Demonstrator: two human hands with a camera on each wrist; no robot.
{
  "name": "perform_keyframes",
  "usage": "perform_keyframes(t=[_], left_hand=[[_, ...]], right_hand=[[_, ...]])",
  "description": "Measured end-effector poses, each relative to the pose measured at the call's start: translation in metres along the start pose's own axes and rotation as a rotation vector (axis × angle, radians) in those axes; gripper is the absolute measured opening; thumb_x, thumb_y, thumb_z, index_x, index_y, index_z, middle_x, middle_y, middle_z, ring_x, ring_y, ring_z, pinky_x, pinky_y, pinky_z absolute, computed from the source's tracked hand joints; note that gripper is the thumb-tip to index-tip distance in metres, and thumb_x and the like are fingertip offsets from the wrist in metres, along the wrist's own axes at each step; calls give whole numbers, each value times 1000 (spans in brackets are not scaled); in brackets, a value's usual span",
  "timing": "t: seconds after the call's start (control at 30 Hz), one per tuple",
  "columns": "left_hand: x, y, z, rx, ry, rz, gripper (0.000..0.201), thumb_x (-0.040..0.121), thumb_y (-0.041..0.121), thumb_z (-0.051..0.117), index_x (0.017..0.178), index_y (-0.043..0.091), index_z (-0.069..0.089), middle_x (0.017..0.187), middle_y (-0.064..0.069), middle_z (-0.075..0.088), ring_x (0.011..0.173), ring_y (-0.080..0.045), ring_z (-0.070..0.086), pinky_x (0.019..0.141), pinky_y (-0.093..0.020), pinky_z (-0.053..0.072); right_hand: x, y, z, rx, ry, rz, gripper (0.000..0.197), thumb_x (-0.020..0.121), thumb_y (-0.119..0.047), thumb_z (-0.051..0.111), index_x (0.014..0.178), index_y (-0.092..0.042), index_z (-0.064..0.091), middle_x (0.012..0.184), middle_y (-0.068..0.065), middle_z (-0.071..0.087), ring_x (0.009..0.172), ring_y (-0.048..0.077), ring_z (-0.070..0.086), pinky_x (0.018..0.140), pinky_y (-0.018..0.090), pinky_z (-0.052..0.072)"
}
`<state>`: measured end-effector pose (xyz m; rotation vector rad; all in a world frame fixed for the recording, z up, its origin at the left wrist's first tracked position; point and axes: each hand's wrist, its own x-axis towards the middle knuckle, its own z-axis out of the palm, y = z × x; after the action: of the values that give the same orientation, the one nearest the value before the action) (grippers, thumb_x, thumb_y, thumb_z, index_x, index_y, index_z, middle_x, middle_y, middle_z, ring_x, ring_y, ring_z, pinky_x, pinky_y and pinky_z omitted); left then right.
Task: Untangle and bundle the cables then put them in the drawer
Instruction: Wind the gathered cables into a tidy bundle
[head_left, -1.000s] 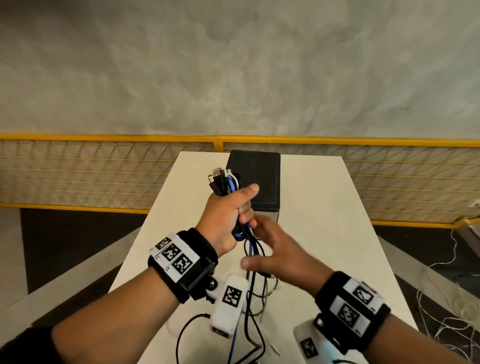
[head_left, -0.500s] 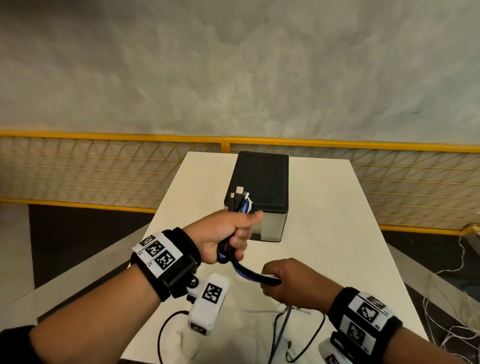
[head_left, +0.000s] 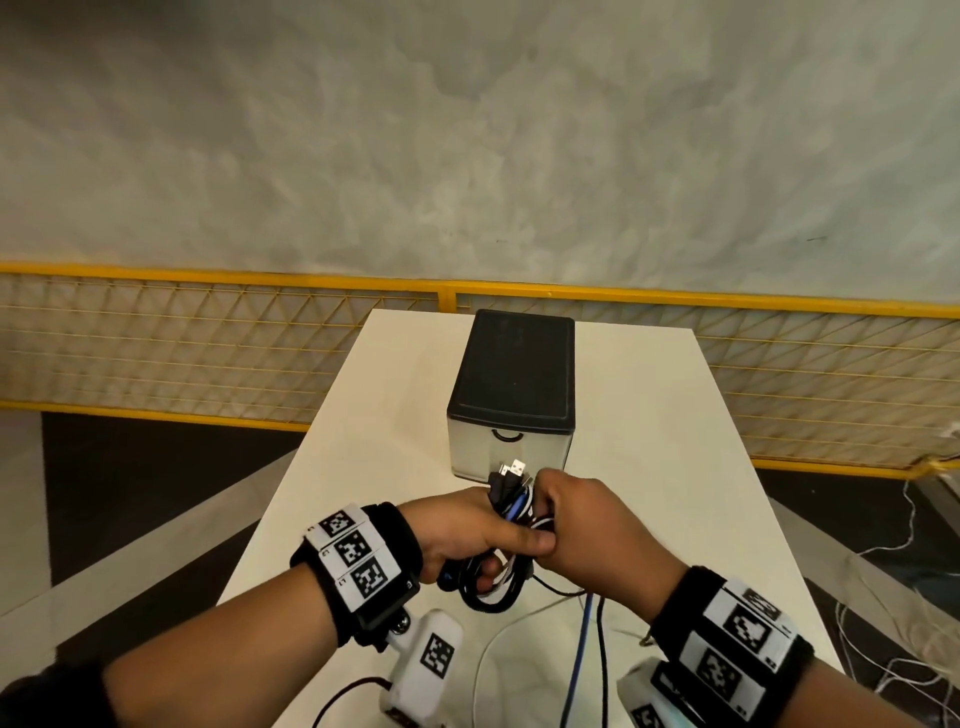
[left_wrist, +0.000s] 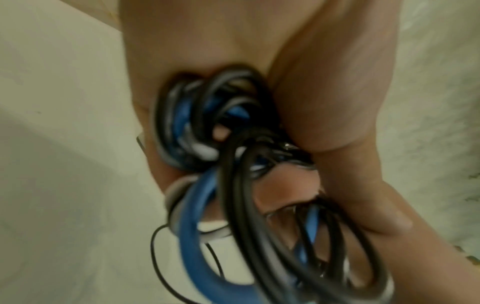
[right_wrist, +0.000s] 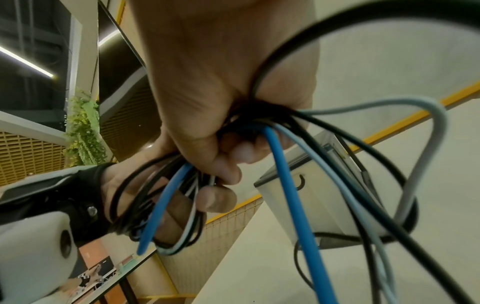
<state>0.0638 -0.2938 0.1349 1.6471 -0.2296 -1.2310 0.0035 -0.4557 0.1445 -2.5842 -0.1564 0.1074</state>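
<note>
The cables, a mix of black, blue, grey and white, are gathered into a half-wound bundle held above the near middle of the white table, just in front of the drawer unit. Their plug ends stick up out of the top of the grip, short loops hang below the fists, and long loose tails trail down and toward the near edge of the table. The left hand is clenched around the coiled loops, thumb laid across them; the left wrist view shows the coils packed against the palm. The right hand is closed around the strands right beside it, the two fists touching, and the right wrist view shows the blue, grey and black lengths running out from under its curled fingers. The bundle looks only partly wound, and the drawer of the black-topped unit appears shut. The likely trouble from here is the slack: the trailing tails could cross or snag on each other and knot as they are drawn in, and with several stiff cords of differing thickness in one fist, any loosening of the left grip could let the coils spring apart. With both hands occupied, opening the drawer will demand a one-handed hold, another chance for the bundle to unravel.
</note>
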Motion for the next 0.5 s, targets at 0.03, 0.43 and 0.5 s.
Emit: perform_keyframes(t=[0.03, 0.43, 0.5], left_hand=[[0, -1, 0, 20, -8, 6, 16, 82, 27, 78, 87, 18, 66, 82, -8, 62, 50, -9, 48, 47, -22, 44], [4, -19, 16, 307, 189, 180, 24, 74, 6, 74, 65, 25, 62, 62, 12, 60, 57, -4, 54, 57, -17, 43], [9, -25, 14, 388, 236, 207, 22, 72, 15, 75, 64, 28, 59, 62, 13, 59, 60, -6, 54, 63, -25, 46]], right_hand=[[0, 1, 1, 13, 2, 1, 27, 75, -27, 63, 80, -30, 36, 66, -12, 48, 61, 11, 48, 51, 23, 34], [3, 10, -8, 157, -156, -71, 63, 66, -14, 79, 105, -36, 36, 91, -10, 49, 76, 9, 48, 60, 21, 43], [3, 11, -12, 243, -172, -52, 62, 66, -11, 80, 104, -36, 38, 88, -8, 48, 71, 7, 47, 58, 21, 44]])
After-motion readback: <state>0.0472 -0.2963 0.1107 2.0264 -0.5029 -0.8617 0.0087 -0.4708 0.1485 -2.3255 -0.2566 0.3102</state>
